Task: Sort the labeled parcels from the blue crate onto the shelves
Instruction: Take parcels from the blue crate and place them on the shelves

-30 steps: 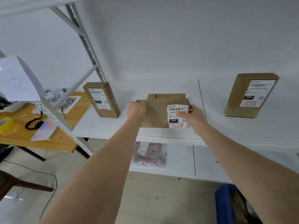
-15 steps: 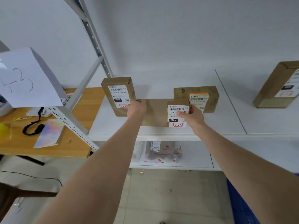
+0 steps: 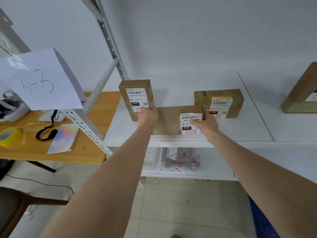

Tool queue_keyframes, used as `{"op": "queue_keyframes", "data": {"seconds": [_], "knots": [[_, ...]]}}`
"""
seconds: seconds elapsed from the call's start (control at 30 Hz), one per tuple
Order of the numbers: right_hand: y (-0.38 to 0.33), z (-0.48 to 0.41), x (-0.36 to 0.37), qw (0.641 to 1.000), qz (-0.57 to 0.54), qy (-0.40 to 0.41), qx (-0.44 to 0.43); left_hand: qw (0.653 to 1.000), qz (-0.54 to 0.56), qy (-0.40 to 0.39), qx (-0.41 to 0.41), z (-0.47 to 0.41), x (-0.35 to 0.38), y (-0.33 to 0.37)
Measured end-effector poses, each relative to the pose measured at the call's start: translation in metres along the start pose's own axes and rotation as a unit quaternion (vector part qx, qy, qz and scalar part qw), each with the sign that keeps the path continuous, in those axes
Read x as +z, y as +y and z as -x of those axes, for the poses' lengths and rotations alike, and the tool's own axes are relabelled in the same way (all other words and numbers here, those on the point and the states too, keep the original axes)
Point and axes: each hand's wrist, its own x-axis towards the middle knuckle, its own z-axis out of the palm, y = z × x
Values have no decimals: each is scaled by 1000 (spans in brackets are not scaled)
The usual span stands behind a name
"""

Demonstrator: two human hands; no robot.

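Gripping the 060 parcel (image 3: pixel 169 120) by its ends, fingers of the left hand (image 3: pixel 147 115) and right hand (image 3: pixel 205 125) have shifted it leftward along the shelf (image 3: pixel 240 133), mid-frame, beside the upright 010 parcel (image 3: pixel 135 93); release seems next.

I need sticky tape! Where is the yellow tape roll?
In the head view, the yellow tape roll lies at the far left on the orange wooden table, left of the black strap.

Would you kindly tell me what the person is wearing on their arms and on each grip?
Nothing shows. The left grip and right grip are bare hands: no gloves, rings or watch in view. The left forearm and right forearm are bare as well, with no sleeves, wristbands or markings visible.
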Motion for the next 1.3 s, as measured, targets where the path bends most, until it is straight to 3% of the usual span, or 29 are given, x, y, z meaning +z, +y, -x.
{"op": "queue_keyframes", "data": {"seconds": [0.53, 1.07, 1.3], "knots": [[-2, 12, 18, 994, 70, 79, 19, 996, -51, -64, 44, -19, -7, -4], [-6, 16, 6, 989, 128, 62, -42, 995, -74, -26, 59, -19, -3, -9], [-2, 16, 2, 974, 215, 50, -52, 993, -97, -22, 64, -14, 4, -12]]}}
